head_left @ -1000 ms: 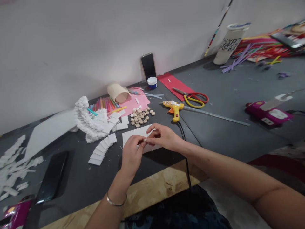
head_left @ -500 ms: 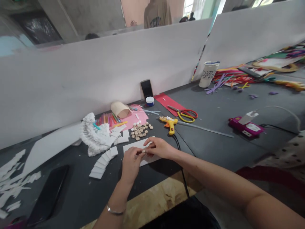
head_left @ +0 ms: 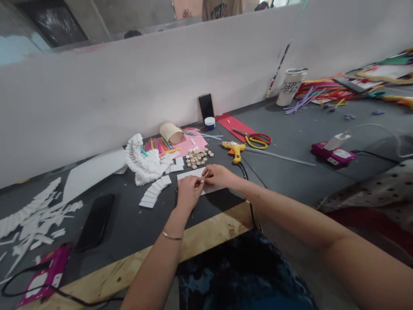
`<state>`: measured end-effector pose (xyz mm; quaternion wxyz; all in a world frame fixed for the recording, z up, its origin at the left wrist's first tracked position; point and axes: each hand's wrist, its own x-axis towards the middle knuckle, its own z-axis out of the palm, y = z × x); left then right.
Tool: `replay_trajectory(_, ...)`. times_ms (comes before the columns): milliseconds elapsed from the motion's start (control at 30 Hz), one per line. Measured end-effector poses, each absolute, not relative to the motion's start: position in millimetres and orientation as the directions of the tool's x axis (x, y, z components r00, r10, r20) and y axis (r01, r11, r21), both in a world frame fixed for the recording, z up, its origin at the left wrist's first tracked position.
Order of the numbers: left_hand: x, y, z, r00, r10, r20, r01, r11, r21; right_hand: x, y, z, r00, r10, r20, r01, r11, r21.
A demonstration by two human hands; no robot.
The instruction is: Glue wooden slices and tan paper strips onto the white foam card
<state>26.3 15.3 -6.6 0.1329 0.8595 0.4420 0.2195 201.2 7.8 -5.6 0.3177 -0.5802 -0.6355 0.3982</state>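
"Small pale piece (head_left: pixel 202 181): how much of it shows?"

"Only a bit. Fingertips cover most of it, so its full shape is hard to make out. The white sheet (head_left: pixel 190 173) is partly hidden by the hands, and up top a person's torso (head_left: pixel 222 9) is cut off behind the white partition (head_left: pixel 155 82)."

"What does the piece look like?"

"Tiny, whitish. I can't tell the material."

"And where is it?"

"Over the sheet, near the wooden front edge (head_left: pixel 219 228) of the tabletop (head_left: pixel 129 224); the brownish discs (head_left: pixel 195 161) lie farther from that edge."

"The left hand (head_left: pixel 188 191)?"

"Fingers bent, thumb and forefinger pinching the piece."

"The right hand (head_left: pixel 219 175)?"

"Curled, fingertips just beside the piece. A thin pale strip (head_left: pixel 207 174) shows there; whether it's gripped, I can't tell."
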Motion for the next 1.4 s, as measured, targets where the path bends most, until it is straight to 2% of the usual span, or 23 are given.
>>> replay_trajectory(167, 23.5, 14.9, -5.3, 0.558, 0.786, 0.266, 0.677, -0.617, 0.401, 192.1, -0.9, 2.3, -0.041, 0.998, 0.046, 0.620, 0.062, -0.782)
replay_trajectory(300, 22.0, 18.3, -8.2, 0.567, 0.780, 0.265, 0.662, -0.623, 0.417, 191.2, -3.4, 3.4, -0.036, 0.995, 0.094, 0.700, 0.092, -0.708)
replay_trajectory(400, 22.0, 20.8, -11.2, 0.553, 0.793, 0.257, 0.662, -0.605, 0.442, 215.0, -3.7, 6.7, 0.018, 0.994, 0.108, 0.748, 0.059, -0.661)
replay_trajectory(533, 22.5, 22.6, -11.6, 0.534, 0.813, 0.231, 0.665, -0.573, 0.480, 274.4, 0.8, 16.2, 0.279, 0.952, 0.127, 0.809, -0.162, -0.566)
replay_trajectory(633, 21.9, 23.6, -10.3, 0.531, 0.821, 0.211, 0.661, -0.557, 0.503, 303.5, 11.0, 16.7, 0.464, 0.885, -0.034, 0.805, -0.437, -0.401)
replay_trajectory(700, 21.0, 24.2, -9.8, 0.531, 0.824, 0.197, 0.661, -0.549, 0.511, 308.8, 20.3, 12.5, 0.507, 0.856, -0.096, 0.790, -0.506, -0.346)
replay_trajectory(833, 19.6, 23.8, -8.8, 0.522, 0.836, 0.172, 0.680, -0.529, 0.508, 309.3, 35.4, 3.2, 0.519, 0.848, -0.105, 0.761, -0.515, -0.394)
replay_trajectory(967, 19.7, 21.3, -6.5, 0.519, 0.840, 0.158, 0.701, -0.523, 0.485, 315.5, 33.1, -0.1, 0.512, 0.851, -0.116, 0.695, -0.491, -0.526)
replay_trajectory(1200, 20.8, 17.7, -6.7, 0.500, 0.853, 0.147, 0.716, -0.503, 0.483, 310.7, 13.5, -1.8, 0.386, 0.919, -0.073, 0.531, -0.287, -0.797)
replay_trajectory(1300, 21.6, 15.9, -8.9, 0.505, 0.852, 0.141, 0.707, -0.502, 0.499, 309.8, 10.9, 6.4, 0.366, 0.931, 0.004, 0.317, -0.121, -0.941)
replay_trajectory(1400, 22.7, 15.0, -10.6, 0.492, 0.860, 0.133, 0.703, -0.483, 0.522, 309.9, 11.1, 18.1, 0.353, 0.936, -0.001, 0.038, -0.015, -0.999)
